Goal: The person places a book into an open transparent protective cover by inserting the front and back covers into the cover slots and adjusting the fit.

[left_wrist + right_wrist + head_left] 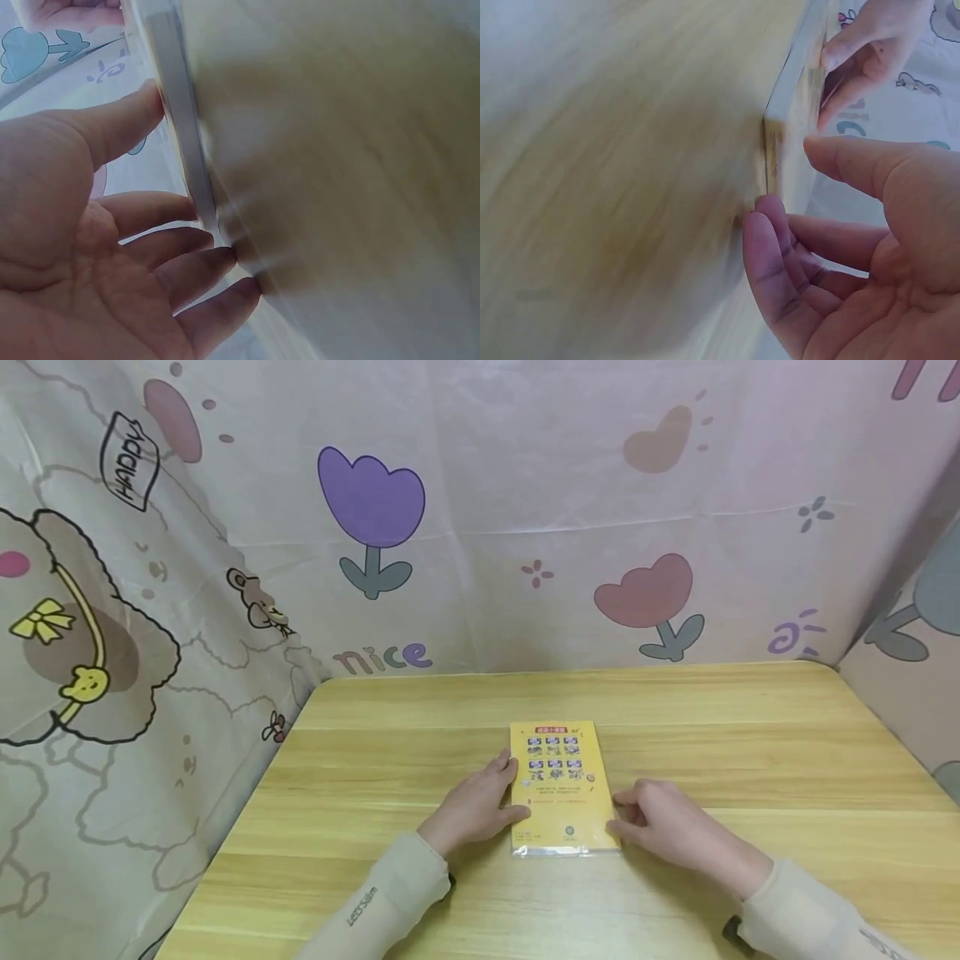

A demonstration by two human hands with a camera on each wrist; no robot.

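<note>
A yellow booklet [558, 818] in clear plastic wrap lies flat on the wooden table, small pictures and a red title on its face. My left hand [476, 802] is at its left edge, thumb on the cover's margin. In the left wrist view, the left fingers [199, 266] stretch along the booklet's pale side [184, 124], tips down at the table. Across from it, my right hand [667, 822] holds the right edge, thumb tip over the cover's margin. In the right wrist view, the right fingers [769, 262] curl in beside the booklet's corner [775, 135].
The light wooden table [390, 718] extends around the booklet on all sides. Behind it hangs a pale curtain [487, 468] printed with flowers. Another printed curtain [202, 693] borders the left side, and fabric also closes off the right.
</note>
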